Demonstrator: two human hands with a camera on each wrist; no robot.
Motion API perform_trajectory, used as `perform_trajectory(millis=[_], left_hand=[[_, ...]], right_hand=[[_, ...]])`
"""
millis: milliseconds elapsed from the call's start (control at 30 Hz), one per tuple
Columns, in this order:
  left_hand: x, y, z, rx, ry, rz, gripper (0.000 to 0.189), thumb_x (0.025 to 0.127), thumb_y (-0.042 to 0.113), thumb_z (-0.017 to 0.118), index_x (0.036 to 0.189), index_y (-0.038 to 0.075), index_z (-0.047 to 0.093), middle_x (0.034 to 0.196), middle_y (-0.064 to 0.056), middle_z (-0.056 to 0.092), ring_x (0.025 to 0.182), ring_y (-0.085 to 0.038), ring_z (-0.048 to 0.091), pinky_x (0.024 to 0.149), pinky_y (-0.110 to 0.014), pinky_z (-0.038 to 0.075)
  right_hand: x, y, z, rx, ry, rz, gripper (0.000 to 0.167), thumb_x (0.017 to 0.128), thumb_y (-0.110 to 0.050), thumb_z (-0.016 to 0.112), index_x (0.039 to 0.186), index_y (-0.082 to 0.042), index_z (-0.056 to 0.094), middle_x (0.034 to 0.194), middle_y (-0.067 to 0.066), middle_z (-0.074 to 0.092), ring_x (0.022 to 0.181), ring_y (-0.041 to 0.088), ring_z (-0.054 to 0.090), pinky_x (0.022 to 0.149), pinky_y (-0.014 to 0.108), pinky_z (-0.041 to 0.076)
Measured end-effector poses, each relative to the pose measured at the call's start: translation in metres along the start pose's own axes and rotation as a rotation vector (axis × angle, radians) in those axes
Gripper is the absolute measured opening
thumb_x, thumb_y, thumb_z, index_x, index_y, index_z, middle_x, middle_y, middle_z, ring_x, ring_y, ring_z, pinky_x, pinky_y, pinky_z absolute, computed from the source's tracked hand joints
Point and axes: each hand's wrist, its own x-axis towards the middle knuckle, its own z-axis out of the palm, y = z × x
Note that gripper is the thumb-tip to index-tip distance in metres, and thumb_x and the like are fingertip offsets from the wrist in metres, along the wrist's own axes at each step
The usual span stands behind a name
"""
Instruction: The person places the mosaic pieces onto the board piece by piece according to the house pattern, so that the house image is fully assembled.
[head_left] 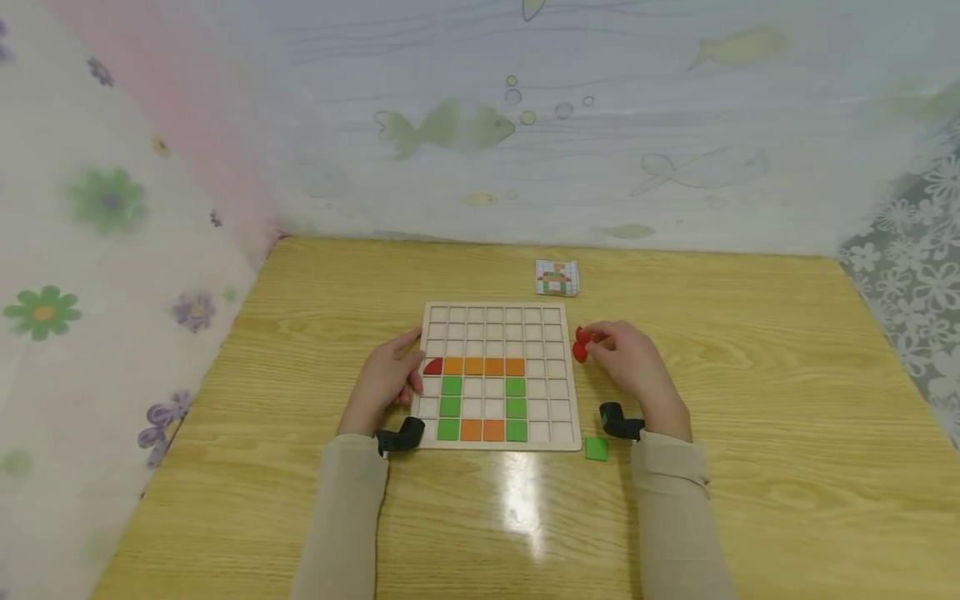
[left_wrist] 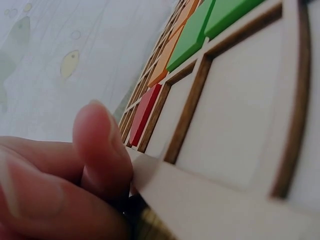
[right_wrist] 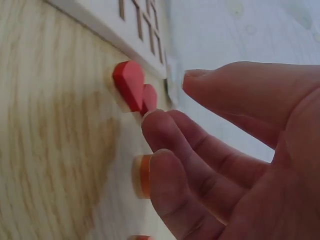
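Note:
My left hand [head_left: 382,379] rests at the left edge of a wooden grid board [head_left: 491,447], its fingertips against the frame. Set in the board are a red quarter-round tile [head_left: 433,367], a row of orange tiles [head_left: 483,367], green tiles [head_left: 451,407] in two columns, and two orange tiles [head_left: 482,430] at the bottom. Right of the board, my right hand [head_left: 628,358] reaches over two red quarter-round tiles [right_wrist: 131,85] on the table. In the right wrist view its thumb stands apart from the fingers, and a fingertip is right at one red tile.
A small pattern card [head_left: 557,277] lies behind the board. One loose green tile [head_left: 596,449] is near the board's front right corner. An orange piece [right_wrist: 144,176] shows partly behind the right fingers. Behind the wooden table [head_left: 787,392] hangs a fish-print curtain [head_left: 465,125].

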Motion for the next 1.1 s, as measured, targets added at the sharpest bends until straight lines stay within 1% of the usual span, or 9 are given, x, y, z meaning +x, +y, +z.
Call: perform_trajectory(millis=[200, 367, 467, 667, 767, 867, 1000, 1100], left_hand=[[0.000, 0.000, 0.001, -0.014, 0.006, -0.010, 0.044, 0.093, 0.029, 0.047, 0.135, 0.033, 0.037, 0.060, -0.014, 0.057, 0.035, -0.015, 0.041, 0.034, -0.026, 0.038], [0.000, 0.001, 0.001, -0.026, 0.004, -0.004, 0.044, 0.093, 0.029, 0.048, 0.136, 0.032, 0.037, 0.060, -0.013, 0.057, 0.034, -0.014, 0.041, 0.033, -0.026, 0.038], [0.000, 0.000, 0.001, -0.019, 0.003, 0.001, 0.044, 0.093, 0.028, 0.047, 0.136, 0.032, 0.036, 0.059, -0.012, 0.056, 0.034, -0.014, 0.041, 0.033, -0.026, 0.038], [-0.001, 0.000, 0.000, -0.010, -0.002, 0.009, 0.044, 0.093, 0.028, 0.046, 0.136, 0.032, 0.036, 0.060, -0.013, 0.056, 0.035, -0.015, 0.042, 0.033, -0.026, 0.038], [-0.002, 0.000, -0.001, -0.005, 0.005, 0.012, 0.044, 0.093, 0.028, 0.046, 0.136, 0.032, 0.037, 0.060, -0.013, 0.056, 0.035, -0.015, 0.042, 0.034, -0.026, 0.038], [-0.003, 0.001, 0.000, -0.011, 0.003, 0.001, 0.043, 0.093, 0.028, 0.047, 0.135, 0.032, 0.037, 0.060, -0.013, 0.056, 0.035, -0.015, 0.042, 0.034, -0.026, 0.038], [-0.004, 0.003, 0.001, -0.010, -0.001, -0.007, 0.044, 0.093, 0.028, 0.047, 0.135, 0.032, 0.037, 0.060, -0.013, 0.057, 0.035, -0.015, 0.042, 0.033, -0.026, 0.038], [-0.004, 0.003, 0.001, 0.004, 0.010, 0.004, 0.043, 0.093, 0.028, 0.046, 0.136, 0.031, 0.037, 0.059, -0.013, 0.057, 0.034, -0.015, 0.041, 0.033, -0.026, 0.038]], right_hand=[[0.003, 0.005, 0.006, -0.010, -0.021, -0.023, 0.030, 0.086, -0.016, 0.058, 0.115, -0.007, 0.059, 0.107, 0.013, 0.055, 0.093, 0.026, 0.051, 0.080, 0.041, 0.042], [0.003, 0.003, 0.009, -0.011, -0.037, -0.020, 0.032, 0.084, -0.013, 0.061, 0.115, -0.006, 0.058, 0.105, 0.014, 0.054, 0.088, 0.025, 0.053, 0.076, 0.038, 0.043], [0.004, 0.003, 0.012, -0.027, -0.044, -0.034, 0.033, 0.083, -0.010, 0.061, 0.115, -0.006, 0.058, 0.101, 0.014, 0.054, 0.084, 0.023, 0.053, 0.074, 0.037, 0.044], [0.006, 0.002, 0.014, -0.081, -0.050, -0.049, 0.034, 0.082, -0.008, 0.062, 0.116, -0.006, 0.059, 0.099, 0.012, 0.056, 0.087, 0.024, 0.051, 0.076, 0.038, 0.042], [0.006, 0.002, 0.015, -0.096, -0.049, -0.054, 0.030, 0.082, -0.010, 0.062, 0.112, -0.006, 0.061, 0.097, 0.012, 0.056, 0.087, 0.025, 0.050, 0.077, 0.039, 0.042], [0.005, 0.003, 0.014, -0.103, -0.042, -0.037, 0.024, 0.081, -0.012, 0.064, 0.104, -0.005, 0.063, 0.093, 0.011, 0.058, 0.084, 0.024, 0.051, 0.076, 0.039, 0.042], [0.003, 0.005, 0.013, -0.088, -0.049, -0.008, 0.020, 0.080, -0.013, 0.066, 0.097, -0.004, 0.062, 0.090, 0.009, 0.058, 0.081, 0.024, 0.051, 0.074, 0.038, 0.042], [0.003, 0.006, 0.013, -0.074, -0.046, -0.012, 0.017, 0.079, -0.013, 0.067, 0.093, -0.005, 0.062, 0.091, 0.010, 0.057, 0.082, 0.025, 0.050, 0.075, 0.039, 0.041]])
